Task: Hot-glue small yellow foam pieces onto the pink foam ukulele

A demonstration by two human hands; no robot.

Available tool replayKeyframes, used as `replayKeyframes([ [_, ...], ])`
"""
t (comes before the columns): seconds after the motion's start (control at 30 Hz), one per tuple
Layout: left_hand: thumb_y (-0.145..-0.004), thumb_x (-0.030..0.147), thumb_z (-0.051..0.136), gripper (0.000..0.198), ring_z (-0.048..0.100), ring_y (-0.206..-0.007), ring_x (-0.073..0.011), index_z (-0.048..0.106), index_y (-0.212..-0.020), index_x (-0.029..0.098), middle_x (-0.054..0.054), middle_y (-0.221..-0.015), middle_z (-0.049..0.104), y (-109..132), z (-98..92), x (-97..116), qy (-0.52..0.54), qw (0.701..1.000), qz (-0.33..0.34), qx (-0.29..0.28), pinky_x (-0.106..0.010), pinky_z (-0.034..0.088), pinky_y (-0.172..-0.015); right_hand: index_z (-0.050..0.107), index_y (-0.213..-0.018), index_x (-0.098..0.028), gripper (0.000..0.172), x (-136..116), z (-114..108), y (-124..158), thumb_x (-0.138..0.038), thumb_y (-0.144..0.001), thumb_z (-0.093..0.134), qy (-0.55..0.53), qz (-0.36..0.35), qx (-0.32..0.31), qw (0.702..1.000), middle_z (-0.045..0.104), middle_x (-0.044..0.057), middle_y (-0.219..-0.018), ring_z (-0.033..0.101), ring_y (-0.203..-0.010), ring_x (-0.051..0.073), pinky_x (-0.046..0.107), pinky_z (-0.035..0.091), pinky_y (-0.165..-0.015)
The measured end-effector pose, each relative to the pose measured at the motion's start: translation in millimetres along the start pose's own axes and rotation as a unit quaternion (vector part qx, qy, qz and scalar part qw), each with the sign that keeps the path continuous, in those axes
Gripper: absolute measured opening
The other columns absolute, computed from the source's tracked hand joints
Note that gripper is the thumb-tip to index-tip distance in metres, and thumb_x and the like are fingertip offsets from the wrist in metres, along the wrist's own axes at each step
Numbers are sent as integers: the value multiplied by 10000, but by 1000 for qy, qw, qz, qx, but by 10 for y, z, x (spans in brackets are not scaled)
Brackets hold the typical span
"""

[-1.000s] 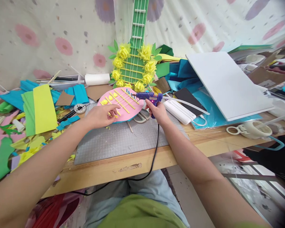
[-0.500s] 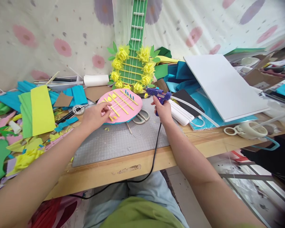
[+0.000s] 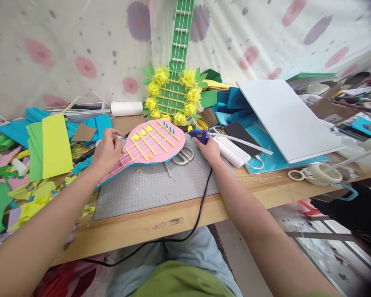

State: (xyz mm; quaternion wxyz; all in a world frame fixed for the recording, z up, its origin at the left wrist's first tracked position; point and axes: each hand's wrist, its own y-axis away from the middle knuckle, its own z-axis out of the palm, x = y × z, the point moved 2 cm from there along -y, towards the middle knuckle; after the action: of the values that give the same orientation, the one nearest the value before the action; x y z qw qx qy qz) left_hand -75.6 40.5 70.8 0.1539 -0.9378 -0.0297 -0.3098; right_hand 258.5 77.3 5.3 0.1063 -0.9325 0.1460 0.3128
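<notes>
A pink foam guitar body (image 3: 154, 145) with yellow strips, white strings and a teal backing lies on the grey cutting mat (image 3: 154, 185). My left hand (image 3: 106, 150) is closed on its left edge, near the neck, with the thumb and fingers pinching. My right hand (image 3: 207, 148) is wrapped round a blue hot glue gun (image 3: 200, 134), held low over the mat just right of the pink body. A clear glue stick (image 3: 244, 143) juts from the gun's back. Its black cord (image 3: 200, 206) runs off the table edge.
A green paper guitar with yellow flowers (image 3: 173, 97) leans on the back wall. Scissors (image 3: 184, 156) lie under the pink body's right edge. A white board (image 3: 284, 115), a white power bank (image 3: 233, 150), tape rolls (image 3: 323, 173) and heaps of coloured foam sheets (image 3: 49, 144) crowd the table.
My left hand slid from the top of the pink body to its left edge and turned it. The right hand pulled the glue gun away rightwards, then lowered it toward the mat.
</notes>
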Motion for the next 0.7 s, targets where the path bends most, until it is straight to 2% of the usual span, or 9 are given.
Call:
replayKeyframes([
  [0.1,-860,308,394,279,609,-652,-214,442,-1117,213,16,-638,538,-13,-43,-17,-15,1000,11,-4,-327,408,-650,622,-1092,-134,431,8,-23,5,-465,-828,543,22,-11,-11,1000,683,154,-1037,624,-1008,305,370,462,-816],
  [0.2,-879,307,369,254,612,-633,-201,453,-1099,213,22,-643,522,-8,-89,20,-31,999,-6,-28,-315,408,-640,618,-1083,-123,434,7,-85,35,-461,-819,553,44,-30,-24,998,673,164,-1054,615,-1020,300,370,455,-833],
  [0.33,-872,244,391,232,622,-747,-207,481,-1083,211,2,-701,577,-7,-172,65,-82,995,-29,-49,-304,401,-663,599,-1068,-108,467,-5,-288,104,-484,-793,573,112,-44,-20,992,638,191,-1105,586,-1056,300,384,442,-856],
  [0.5,-810,247,499,272,586,-891,-205,524,-1075,193,-37,-899,617,-90,-203,-4,-62,997,-3,-42,-301,429,-748,613,-896,-171,411,3,-498,164,-554,-750,587,182,-18,-103,978,671,132,-903,626,-882,296,382,450,-726],
  [0.6,-786,299,528,201,583,-865,-200,592,-946,195,-42,-914,643,-185,-148,-24,-44,999,-3,-30,-290,434,-737,608,-883,-177,411,0,-473,145,-566,-753,579,161,-37,-98,981,669,124,-905,626,-868,286,366,445,-702],
  [0.7,-783,443,526,241,576,-724,-203,579,-724,215,-30,-750,639,-322,-62,30,-74,996,-44,-17,-305,407,-646,615,-923,-159,398,2,-354,98,-525,-770,586,132,-54,-91,986,670,139,-956,624,-907,283,351,450,-723],
])
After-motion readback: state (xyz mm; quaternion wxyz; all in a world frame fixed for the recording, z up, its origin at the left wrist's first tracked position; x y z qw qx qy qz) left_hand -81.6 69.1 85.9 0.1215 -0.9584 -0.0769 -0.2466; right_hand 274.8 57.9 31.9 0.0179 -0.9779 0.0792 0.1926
